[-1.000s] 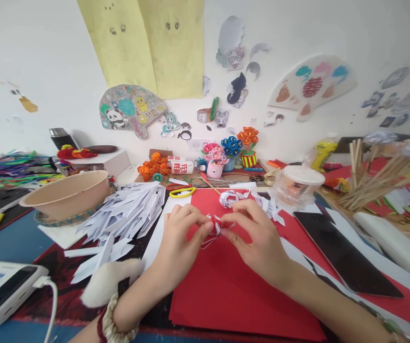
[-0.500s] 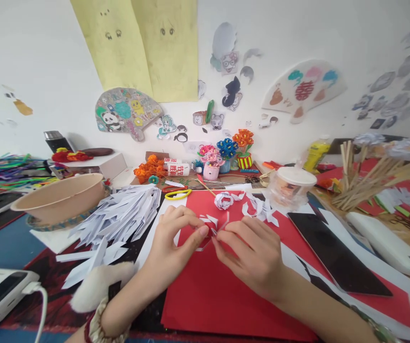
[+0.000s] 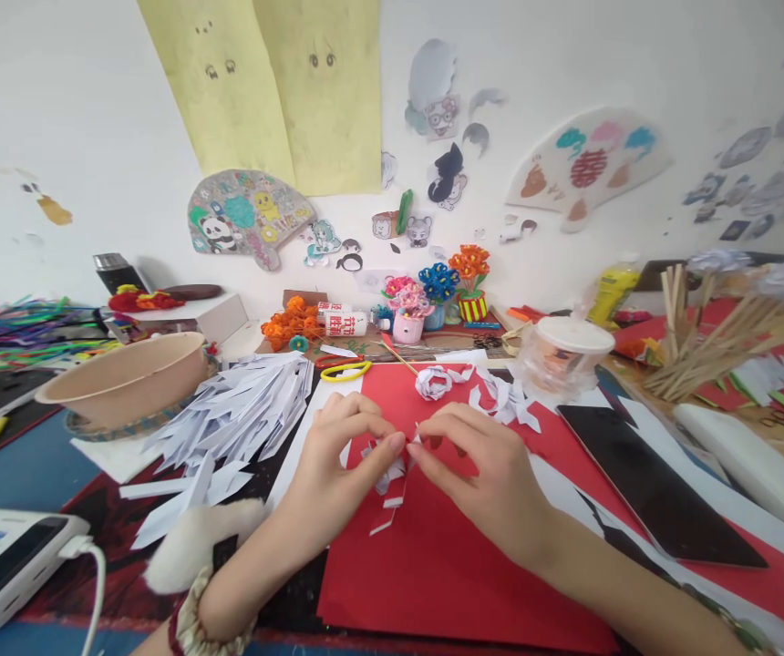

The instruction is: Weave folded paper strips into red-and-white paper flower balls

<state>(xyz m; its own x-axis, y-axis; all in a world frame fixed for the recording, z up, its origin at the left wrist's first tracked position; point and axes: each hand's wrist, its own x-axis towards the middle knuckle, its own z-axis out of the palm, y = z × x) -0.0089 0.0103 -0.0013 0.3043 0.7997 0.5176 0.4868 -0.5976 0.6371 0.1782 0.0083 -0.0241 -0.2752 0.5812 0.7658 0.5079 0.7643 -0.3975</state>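
Note:
My left hand and my right hand meet above a stack of red paper. Thumb and forefinger of each are pinched together on a small folded white paper strip. Part of that strip hangs below my left fingertips, and the rest is hidden by my fingers. Just beyond the hands lies a white paper rose on a thin stick. Curled white paper scraps are to its right.
Left of the red paper are a pile of cut white strips, yellow-handled scissors and a beige basin. To the right lie a black phone, a lidded plastic cup and wooden sticks. Small flower pots line the wall.
The white strip has turned between my fingers and now hangs lower, under my left hand. My right fingertips have shifted slightly. The whole view has swung a little.

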